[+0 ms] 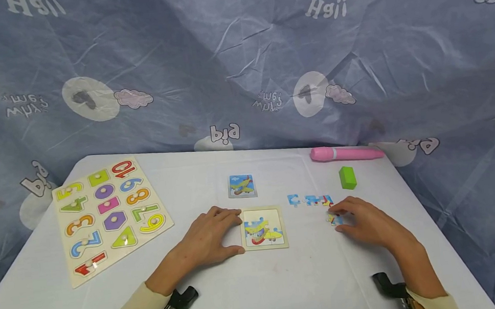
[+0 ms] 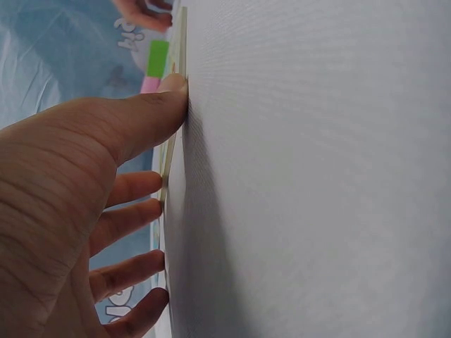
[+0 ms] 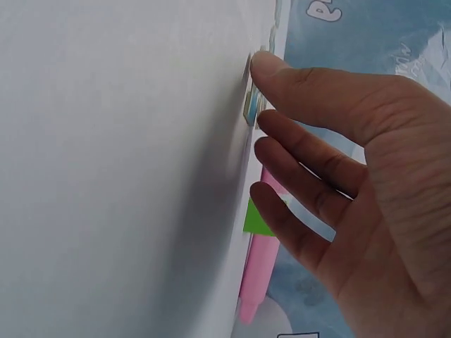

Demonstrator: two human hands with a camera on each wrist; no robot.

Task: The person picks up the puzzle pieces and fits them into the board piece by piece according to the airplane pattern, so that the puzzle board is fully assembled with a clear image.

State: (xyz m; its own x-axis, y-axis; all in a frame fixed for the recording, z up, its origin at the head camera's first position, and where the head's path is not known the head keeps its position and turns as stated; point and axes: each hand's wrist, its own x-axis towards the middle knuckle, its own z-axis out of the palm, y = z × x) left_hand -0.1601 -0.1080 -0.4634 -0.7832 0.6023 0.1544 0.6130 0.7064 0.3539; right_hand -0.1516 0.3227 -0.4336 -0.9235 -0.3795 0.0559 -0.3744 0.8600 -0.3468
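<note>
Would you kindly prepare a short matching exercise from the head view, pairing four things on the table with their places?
Things:
1. Number board
2. Green block
3. Puzzle tray
4. Pink pen-shaped object

Places:
A. Near the far right corner of the table
B. Touched by the left hand
C. Between the right hand and item 4
D. On the table's left side

Pairs: 1-D, 2-C, 3-B, 4-A

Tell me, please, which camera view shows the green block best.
The head view: nothing covers the green block there. The left wrist view shows it small, beyond the left hand; the right wrist view, partly hidden behind the right hand.
</note>
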